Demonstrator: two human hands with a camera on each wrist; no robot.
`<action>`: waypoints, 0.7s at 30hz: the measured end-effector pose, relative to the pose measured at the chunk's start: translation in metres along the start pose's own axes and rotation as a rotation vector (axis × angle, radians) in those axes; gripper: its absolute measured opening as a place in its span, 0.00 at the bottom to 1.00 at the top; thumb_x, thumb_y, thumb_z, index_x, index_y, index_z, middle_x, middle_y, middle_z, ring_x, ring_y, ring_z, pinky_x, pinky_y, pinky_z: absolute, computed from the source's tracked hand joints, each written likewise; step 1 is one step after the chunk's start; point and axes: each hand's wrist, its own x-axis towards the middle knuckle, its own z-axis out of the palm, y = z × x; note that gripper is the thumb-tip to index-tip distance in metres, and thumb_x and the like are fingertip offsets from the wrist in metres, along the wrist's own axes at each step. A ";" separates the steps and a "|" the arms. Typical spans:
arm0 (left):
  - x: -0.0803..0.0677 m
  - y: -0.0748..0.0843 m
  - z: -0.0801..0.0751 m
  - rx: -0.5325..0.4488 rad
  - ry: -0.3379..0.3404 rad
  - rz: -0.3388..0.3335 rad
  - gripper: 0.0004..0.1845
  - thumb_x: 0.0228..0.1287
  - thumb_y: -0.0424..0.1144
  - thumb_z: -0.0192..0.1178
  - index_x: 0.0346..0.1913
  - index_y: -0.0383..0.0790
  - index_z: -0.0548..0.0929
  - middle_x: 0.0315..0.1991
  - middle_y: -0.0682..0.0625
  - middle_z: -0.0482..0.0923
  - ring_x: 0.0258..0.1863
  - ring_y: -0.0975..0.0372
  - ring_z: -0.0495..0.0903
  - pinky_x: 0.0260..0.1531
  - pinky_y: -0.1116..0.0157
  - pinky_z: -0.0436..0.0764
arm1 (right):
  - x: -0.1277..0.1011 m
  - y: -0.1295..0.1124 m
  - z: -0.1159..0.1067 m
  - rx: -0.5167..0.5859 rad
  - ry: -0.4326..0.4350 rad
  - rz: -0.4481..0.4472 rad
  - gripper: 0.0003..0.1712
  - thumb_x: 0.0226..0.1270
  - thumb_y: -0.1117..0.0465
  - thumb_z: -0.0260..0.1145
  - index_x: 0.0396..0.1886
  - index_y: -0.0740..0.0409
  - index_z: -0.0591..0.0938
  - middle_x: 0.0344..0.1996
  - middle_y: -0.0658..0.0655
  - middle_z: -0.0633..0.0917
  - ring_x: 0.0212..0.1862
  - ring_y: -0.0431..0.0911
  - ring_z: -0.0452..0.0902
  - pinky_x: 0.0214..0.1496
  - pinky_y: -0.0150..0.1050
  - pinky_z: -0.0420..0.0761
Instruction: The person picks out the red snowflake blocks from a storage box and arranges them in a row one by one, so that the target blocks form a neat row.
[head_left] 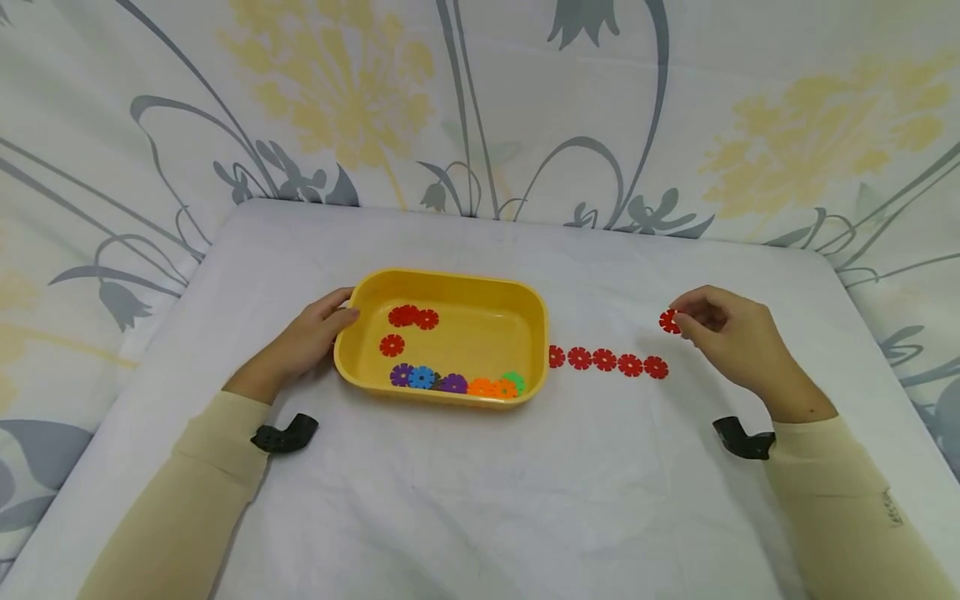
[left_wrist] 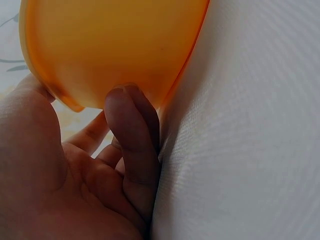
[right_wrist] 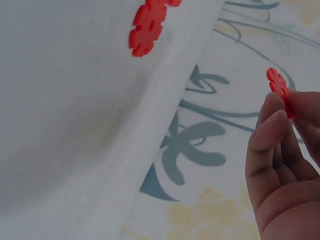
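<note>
A yellow plastic tray (head_left: 536, 321) sits on the white-covered table (head_left: 480, 492). Inside it lie three red flower discs (head_left: 405, 317) and a front row of purple, blue, orange and green discs (head_left: 453, 383). My left hand (head_left: 339, 321) grips the tray's left end, thumb on the rim; its fingers (left_wrist: 132, 135) are curled against the tray's outer wall (left_wrist: 115, 45). To the tray's right, several red discs (head_left: 604, 360) lie in a line. Above that line's right end, my right hand (head_left: 684, 322) pinches one red disc (head_left: 669, 322) off the cloth; the pinched disc (right_wrist: 279, 90) stands on edge between the fingertips (right_wrist: 270, 117).
A floral cloth (head_left: 480, 108) hangs behind and around the table. The table's far edge (head_left: 525, 221) runs just behind the tray. Black camera mounts sit at my left wrist (head_left: 285, 435) and right wrist (head_left: 742, 439). One red disc on the table (right_wrist: 147, 25) shows in the right wrist view.
</note>
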 end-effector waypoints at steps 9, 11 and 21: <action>0.000 -0.001 0.001 0.001 0.001 0.011 0.31 0.79 0.55 0.41 0.80 0.51 0.54 0.64 0.39 0.75 0.43 0.59 0.80 0.44 0.73 0.82 | -0.008 0.034 -0.007 -0.108 -0.266 0.122 0.06 0.67 0.66 0.66 0.42 0.60 0.83 0.33 0.56 0.84 0.28 0.38 0.75 0.28 0.31 0.77; 0.000 -0.001 0.001 0.002 0.001 0.010 0.31 0.79 0.55 0.40 0.80 0.51 0.54 0.63 0.38 0.75 0.42 0.59 0.80 0.43 0.72 0.82 | -0.008 0.041 -0.005 -0.104 -0.342 0.160 0.06 0.68 0.65 0.65 0.43 0.59 0.83 0.34 0.56 0.84 0.30 0.40 0.76 0.29 0.31 0.78; 0.000 0.001 0.001 -0.001 0.000 0.007 0.31 0.79 0.55 0.41 0.80 0.51 0.54 0.65 0.38 0.73 0.44 0.58 0.80 0.44 0.73 0.82 | -0.005 0.049 0.001 -0.085 -0.454 0.168 0.09 0.66 0.63 0.68 0.45 0.57 0.84 0.36 0.55 0.81 0.32 0.42 0.77 0.31 0.31 0.78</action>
